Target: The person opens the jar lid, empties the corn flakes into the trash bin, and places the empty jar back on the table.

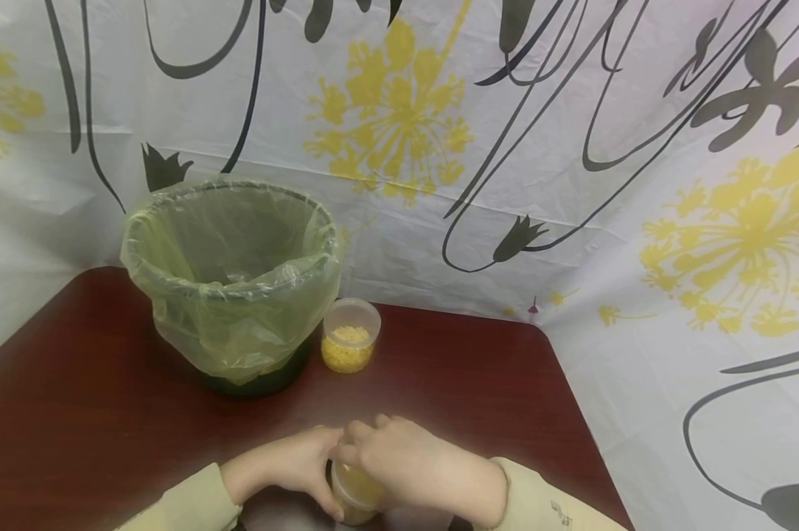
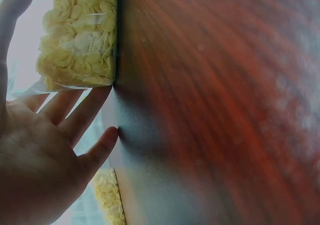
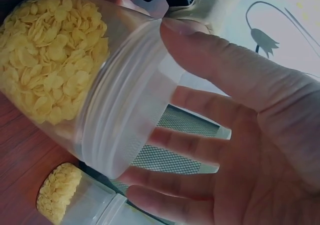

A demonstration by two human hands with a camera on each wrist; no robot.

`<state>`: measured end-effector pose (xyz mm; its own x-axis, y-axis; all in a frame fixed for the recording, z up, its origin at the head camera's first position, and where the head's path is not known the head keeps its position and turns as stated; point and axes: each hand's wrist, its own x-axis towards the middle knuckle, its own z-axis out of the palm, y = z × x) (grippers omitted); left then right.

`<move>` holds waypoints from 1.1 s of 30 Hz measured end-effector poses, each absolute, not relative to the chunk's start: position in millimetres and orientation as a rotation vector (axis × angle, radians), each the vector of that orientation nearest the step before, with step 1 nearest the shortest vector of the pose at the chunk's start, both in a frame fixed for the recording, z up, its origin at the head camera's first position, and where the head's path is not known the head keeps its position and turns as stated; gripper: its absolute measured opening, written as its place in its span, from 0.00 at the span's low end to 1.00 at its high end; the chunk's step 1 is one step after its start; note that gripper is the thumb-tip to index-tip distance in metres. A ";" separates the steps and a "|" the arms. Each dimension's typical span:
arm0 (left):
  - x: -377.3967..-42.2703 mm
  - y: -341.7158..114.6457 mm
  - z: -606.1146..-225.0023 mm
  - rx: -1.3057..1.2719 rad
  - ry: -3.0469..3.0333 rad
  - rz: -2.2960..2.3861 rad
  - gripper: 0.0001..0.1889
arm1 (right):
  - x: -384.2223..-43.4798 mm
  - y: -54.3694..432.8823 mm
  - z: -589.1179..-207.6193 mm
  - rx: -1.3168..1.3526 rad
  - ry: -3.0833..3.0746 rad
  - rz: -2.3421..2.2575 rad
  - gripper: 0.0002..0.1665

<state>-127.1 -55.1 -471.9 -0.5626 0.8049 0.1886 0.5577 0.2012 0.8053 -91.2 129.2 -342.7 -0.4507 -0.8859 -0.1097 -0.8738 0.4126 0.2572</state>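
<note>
A clear plastic jar (image 1: pixel 360 490) of pale yellow flakes stands on the table at the bottom middle of the head view. My left hand (image 1: pixel 300 461) holds the jar's body from the left, thumb on the near side and fingers round the far side. In the left wrist view its fingertips sit at the wall of the flake-filled jar (image 2: pixel 77 50). From above, my right hand (image 1: pixel 416 461) grips the jar's translucent screw lid (image 3: pixel 142 102), thumb on one side and fingers spread along the other. The lid sits on the jar's mouth.
A second jar (image 1: pixel 349 343) of yellow flakes stands farther back on the dark red table (image 1: pixel 452 369). To its left is a dark mesh bin with a yellowish plastic liner (image 1: pixel 240 324) folded over its rim. A flower-patterned curtain (image 1: pixel 399 236) closes off the back and sides.
</note>
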 end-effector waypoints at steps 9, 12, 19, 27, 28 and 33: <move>-127.3 -54.8 -473.1 1.289 2.199 1.325 0.39 | -91.6 132.7 -338.3 1.595 -2.673 -0.327 0.47; -127.2 -55.0 -473.7 1.265 2.197 1.335 0.37 | -89.6 131.1 -336.7 1.506 -2.684 -0.311 0.45; -124.3 -54.8 -471.8 1.157 2.164 1.328 0.31 | -82.7 122.3 -336.2 1.231 -2.930 -0.400 0.46; -124.8 -54.3 -473.7 1.204 2.143 1.362 0.33 | -81.2 117.1 -345.8 1.145 -3.007 -0.398 0.45; -124.9 -54.2 -474.1 1.208 2.150 1.357 0.34 | -81.1 116.8 -346.5 1.145 -3.002 -0.401 0.45; -125.6 -54.4 -473.9 1.195 2.166 1.347 0.35 | -81.2 115.7 -348.1 1.162 -2.960 -0.419 0.42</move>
<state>-125.6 -54.4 -473.9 -0.5972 0.7880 0.1499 0.4827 0.2038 0.8518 -81.2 115.7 -348.1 -0.7356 -0.6594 -0.1553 -0.6766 0.7037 0.2169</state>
